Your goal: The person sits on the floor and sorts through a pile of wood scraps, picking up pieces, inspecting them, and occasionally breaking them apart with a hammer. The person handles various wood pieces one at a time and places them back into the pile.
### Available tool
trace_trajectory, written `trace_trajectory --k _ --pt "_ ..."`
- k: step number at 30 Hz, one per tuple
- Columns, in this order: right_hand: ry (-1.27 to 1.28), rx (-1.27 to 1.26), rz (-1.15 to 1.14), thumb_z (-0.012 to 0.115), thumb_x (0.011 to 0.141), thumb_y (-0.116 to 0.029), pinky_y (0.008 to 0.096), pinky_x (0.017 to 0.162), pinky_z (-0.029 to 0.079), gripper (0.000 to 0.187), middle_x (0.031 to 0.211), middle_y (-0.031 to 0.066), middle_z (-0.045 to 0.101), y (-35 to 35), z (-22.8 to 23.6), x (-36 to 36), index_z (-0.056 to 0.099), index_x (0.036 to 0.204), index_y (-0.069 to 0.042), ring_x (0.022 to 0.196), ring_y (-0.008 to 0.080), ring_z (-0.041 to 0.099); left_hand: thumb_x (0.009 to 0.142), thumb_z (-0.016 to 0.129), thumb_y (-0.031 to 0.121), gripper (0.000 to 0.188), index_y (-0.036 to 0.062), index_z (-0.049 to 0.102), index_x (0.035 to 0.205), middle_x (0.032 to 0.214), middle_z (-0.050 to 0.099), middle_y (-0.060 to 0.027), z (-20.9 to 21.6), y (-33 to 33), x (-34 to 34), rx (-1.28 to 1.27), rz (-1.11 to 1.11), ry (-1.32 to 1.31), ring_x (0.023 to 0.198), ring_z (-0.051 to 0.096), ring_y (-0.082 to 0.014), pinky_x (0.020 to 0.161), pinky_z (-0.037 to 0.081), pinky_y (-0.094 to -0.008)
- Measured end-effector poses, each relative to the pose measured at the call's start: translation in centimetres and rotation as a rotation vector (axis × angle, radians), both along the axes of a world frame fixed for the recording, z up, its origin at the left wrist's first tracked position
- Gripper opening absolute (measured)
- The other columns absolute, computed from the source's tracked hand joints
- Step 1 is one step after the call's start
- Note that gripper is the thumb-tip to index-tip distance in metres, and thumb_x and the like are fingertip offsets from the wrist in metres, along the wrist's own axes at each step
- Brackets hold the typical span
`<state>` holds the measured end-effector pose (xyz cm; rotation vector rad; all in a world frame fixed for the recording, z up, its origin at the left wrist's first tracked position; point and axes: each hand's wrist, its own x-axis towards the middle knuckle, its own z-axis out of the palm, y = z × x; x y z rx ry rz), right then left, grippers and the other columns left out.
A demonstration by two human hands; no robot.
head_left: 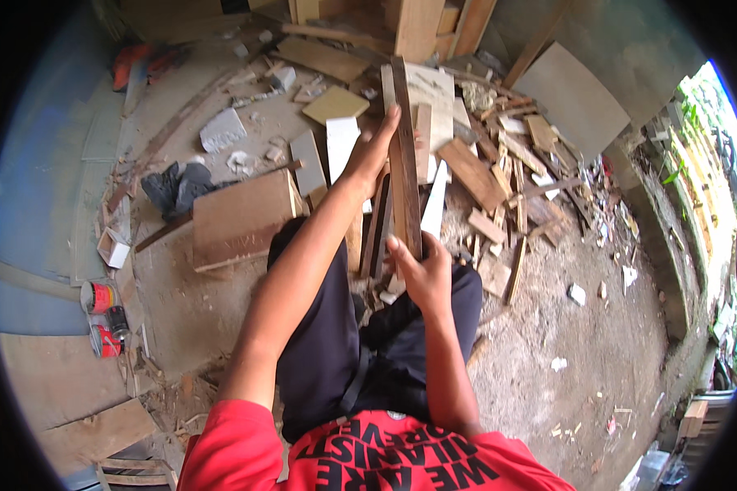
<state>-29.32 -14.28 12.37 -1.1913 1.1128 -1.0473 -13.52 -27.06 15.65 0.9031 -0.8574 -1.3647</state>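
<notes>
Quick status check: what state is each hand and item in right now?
left hand: gripping the wooden strip partway up
right hand: gripping the strip's near end
wooden strip: lifted off the ground, pointing away
red cans: lying on their sides
plywood board: flat on the ground
scrap pile: loose, scattered

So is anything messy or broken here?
Yes. Broken wood offcuts and tile pieces lie scattered in a jumbled heap on the dusty floor ahead of the person. The left hand and right hand hold one long wooden strip above the heap.
</notes>
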Motion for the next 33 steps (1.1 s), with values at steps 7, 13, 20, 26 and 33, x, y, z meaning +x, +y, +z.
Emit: trace_trajectory --k 7,13,20,26,33 --pt "-0.210 0.073 0.149 0.043 0.105 -0.030 0.0372 0.071 0.061 0.043 0.107 0.0145 0.066 0.3 -0.4 0.7 0.052 0.125 0.007 0.090 0.0218 0.069 0.087 0.072 0.041 0.053 -0.0042 0.058 0.111 0.094 0.066 -0.0134 -1.6 -0.1 0.2 0.074 0.126 0.205 0.085 0.069 -0.0276 0.068 0.061 -0.0383" --pt "-0.294 0.162 0.219 0.042 0.105 -0.030 0.0424 0.079 0.061 0.045 0.111 0.0178 0.065 1.5 2.8 1.9 0.051 0.127 0.008 0.097 0.0238 0.069 0.087 0.071 0.042 0.054 -0.0047 0.058 0.111 0.099 0.066 -0.0164 -1.9 0.6 1.9 0.144 0.150 0.307 0.091 0.069 -0.0293 0.074 0.061 -0.0409" --pt "-0.223 0.113 0.218 0.045 0.104 -0.032 0.0378 0.077 0.061 0.046 0.106 0.0151 0.066 2.3 4.0 2.8 0.054 0.125 0.008 0.096 0.0212 0.069 0.088 0.067 0.050 0.060 -0.0017 0.056 0.117 0.102 0.065 -0.0145 -1.9 0.6 2.9 0.170 0.133 0.314 0.097 0.068 -0.0295 0.084 0.059 -0.0418" --pt "-0.190 0.104 0.204 0.050 0.102 -0.036 0.0298 0.075 0.058 0.047 0.100 0.0100 0.066 3.0 5.3 2.8 0.058 0.121 0.006 0.089 0.0149 0.068 0.090 0.064 0.052 0.061 -0.0008 0.055 0.119 0.103 0.065 -0.0139 -1.8 0.7 2.6 0.174 0.125 0.357 0.100 0.067 -0.0286 0.089 0.057 -0.0408" --pt "-0.229 0.125 0.223 0.050 0.103 -0.035 0.0305 0.075 0.059 0.048 0.099 0.0126 0.065 3.7 6.0 3.0 0.057 0.120 0.008 0.090 0.0188 0.069 0.090 0.065 0.048 0.056 0.0000 0.055 0.117 0.102 0.065 -0.0143 -2.0 0.9 2.9 0.215 0.116 0.372 0.095 0.069 -0.0286 0.084 0.059 -0.0413"
